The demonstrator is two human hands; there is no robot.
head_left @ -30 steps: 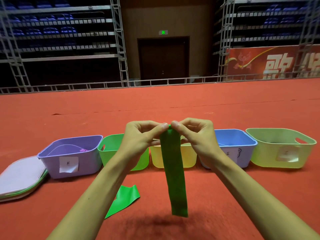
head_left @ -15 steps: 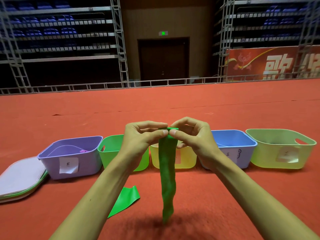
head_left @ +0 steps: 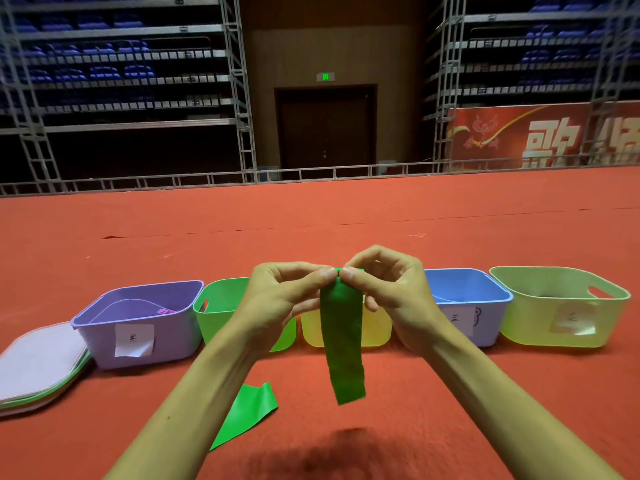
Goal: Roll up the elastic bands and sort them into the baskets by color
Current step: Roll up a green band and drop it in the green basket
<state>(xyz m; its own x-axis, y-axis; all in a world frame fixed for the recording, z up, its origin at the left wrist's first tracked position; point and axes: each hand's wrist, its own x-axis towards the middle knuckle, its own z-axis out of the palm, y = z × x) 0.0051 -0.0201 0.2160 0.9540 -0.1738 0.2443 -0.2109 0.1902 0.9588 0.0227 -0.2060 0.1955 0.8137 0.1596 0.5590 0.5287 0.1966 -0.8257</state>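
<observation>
**Desk:** Where's the band right now?

**Me:** I see it up in the air, near the middle of my view. The green band (head_left: 343,348) is a flat, matte strip of stretchy rubber. It hangs straight down in front of the yellow basket (head_left: 379,330), and its square-cut lower end is clear of the red carpet (head_left: 173,237).

**Desk:** And the hands?

**Me:** Both are grasping it. The left hand (head_left: 277,299) and the right hand (head_left: 391,292) meet at its top edge, each pinching it between thumb and forefinger, with the other fingers curled. A sliver of the top edge shows between the fingertips. I can't tell whether it's folded or rolled.

**Desk:** Anything else down there?

**Me:** A second green band (head_left: 249,414) lies flat on the carpet near me, smooth and a bit glossy, with one end hidden behind the left forearm. Farther off, a row of smooth plastic baskets with rounded corners runs left to right. First comes the purple basket (head_left: 138,327), then the green basket (head_left: 221,306), the yellow one and the blue basket (head_left: 464,289). The pale green basket (head_left: 540,320) is last, with a slot handle in its wall. The purple one has a square paper label (head_left: 134,340) on its front and a small pinkish roll (head_left: 162,311) inside. Just left of it sits a stack of flat lids (head_left: 38,358) with rounded corners
</observation>
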